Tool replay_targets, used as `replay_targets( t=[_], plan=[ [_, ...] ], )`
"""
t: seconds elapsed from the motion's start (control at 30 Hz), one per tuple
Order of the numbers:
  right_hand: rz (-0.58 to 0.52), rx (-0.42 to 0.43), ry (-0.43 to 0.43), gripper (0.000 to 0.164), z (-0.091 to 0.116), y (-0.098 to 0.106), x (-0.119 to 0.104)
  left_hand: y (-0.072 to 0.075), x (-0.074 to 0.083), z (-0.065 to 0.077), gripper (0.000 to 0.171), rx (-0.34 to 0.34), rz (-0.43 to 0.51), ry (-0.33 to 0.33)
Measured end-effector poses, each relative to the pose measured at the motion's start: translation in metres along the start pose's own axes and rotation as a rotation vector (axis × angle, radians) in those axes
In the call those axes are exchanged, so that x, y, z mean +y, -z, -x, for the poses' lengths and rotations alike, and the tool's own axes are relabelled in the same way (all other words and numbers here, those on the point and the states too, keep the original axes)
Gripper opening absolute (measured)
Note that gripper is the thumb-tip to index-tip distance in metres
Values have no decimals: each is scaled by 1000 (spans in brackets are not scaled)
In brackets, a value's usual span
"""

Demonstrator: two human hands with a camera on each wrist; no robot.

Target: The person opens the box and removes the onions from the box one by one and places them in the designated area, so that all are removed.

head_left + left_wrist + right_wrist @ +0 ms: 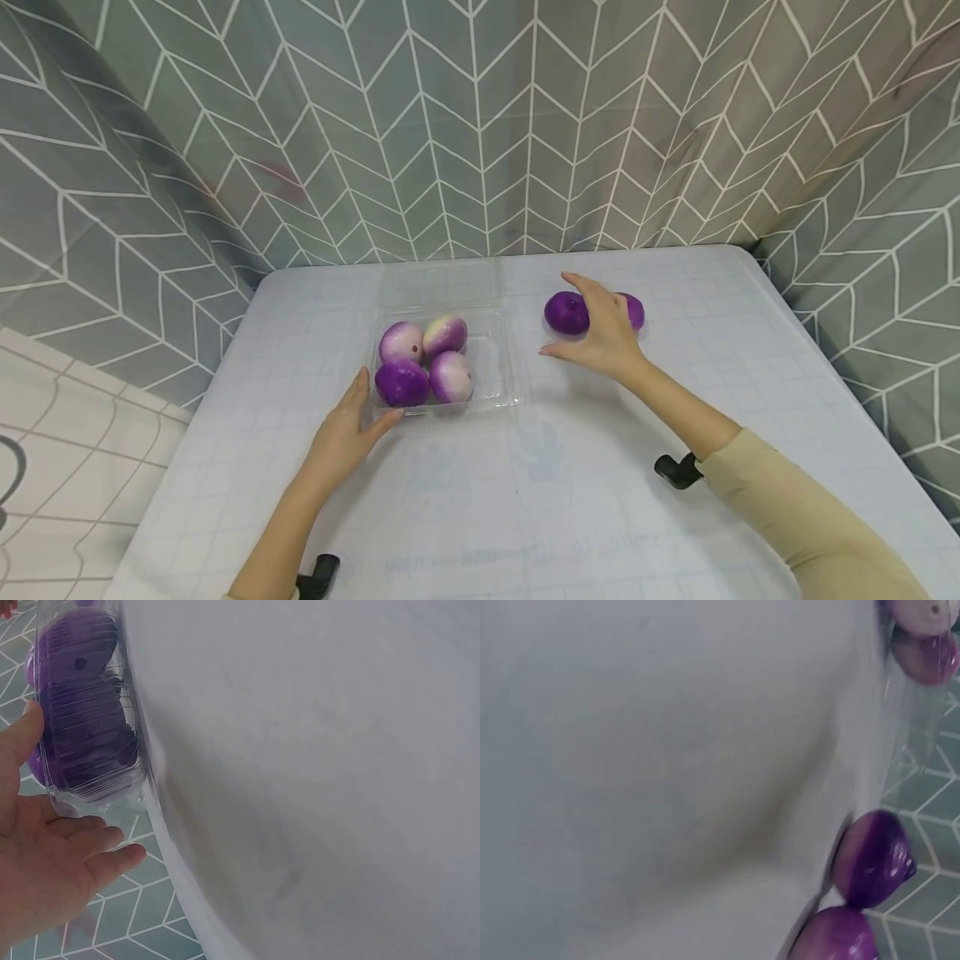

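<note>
A clear plastic clamshell box (491, 358) stands at the middle left of the table, its lid (438, 283) folded back, with several purple-and-white onions (451, 377) filling its left side. My left hand (345, 437) rests at the box's near left corner, thumb and fingers spread; in the left wrist view its thumb (28, 727) lies against the box wall. To the right, my right hand (603, 337) hovers with thumb and forefinger wide apart around a dark purple onion (566, 313). Another onion (636, 312) is partly hidden behind that hand; the right wrist view shows both side by side.
A white cloth with a faint grid covers the table (480, 517). Grey chevron-patterned curtains (480, 125) hang behind it and along both sides. Black wrist mounts (678, 472) sit on both forearms. White tiles (75, 467) show at the lower left.
</note>
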State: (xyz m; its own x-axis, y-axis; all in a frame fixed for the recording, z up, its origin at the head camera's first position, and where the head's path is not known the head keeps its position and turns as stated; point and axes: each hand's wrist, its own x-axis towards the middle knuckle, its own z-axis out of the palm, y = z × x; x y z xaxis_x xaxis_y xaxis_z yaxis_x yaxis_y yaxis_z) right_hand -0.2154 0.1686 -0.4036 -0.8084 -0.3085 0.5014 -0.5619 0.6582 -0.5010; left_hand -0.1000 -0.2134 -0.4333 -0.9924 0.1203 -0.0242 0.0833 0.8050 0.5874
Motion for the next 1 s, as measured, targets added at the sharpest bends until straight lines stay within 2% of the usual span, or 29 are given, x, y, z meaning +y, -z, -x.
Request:
replay_targets(
  t=[0.2, 0.37, 0.6, 0.67, 1.0],
  plan=[
    [-41, -43, 68, 110, -6, -9, -26, 3, 0, 0, 93, -18, -15, 9],
    [-62, -76, 139, 111, -7, -15, -46, 7, 0, -2, 94, -46, -68, 17],
    [-82, -129, 208, 110, -10, -27, -64, 11, 1, -8, 90, -81, -210, -60],
    [-76, -142, 227, 110, -9, -31, -67, 11, 0, -10, 89, -96, -226, -82],
    [-12, -194, 281, 111, -4, -49, -81, 14, -6, -19, 95, -133, -209, -148]
  ],
)
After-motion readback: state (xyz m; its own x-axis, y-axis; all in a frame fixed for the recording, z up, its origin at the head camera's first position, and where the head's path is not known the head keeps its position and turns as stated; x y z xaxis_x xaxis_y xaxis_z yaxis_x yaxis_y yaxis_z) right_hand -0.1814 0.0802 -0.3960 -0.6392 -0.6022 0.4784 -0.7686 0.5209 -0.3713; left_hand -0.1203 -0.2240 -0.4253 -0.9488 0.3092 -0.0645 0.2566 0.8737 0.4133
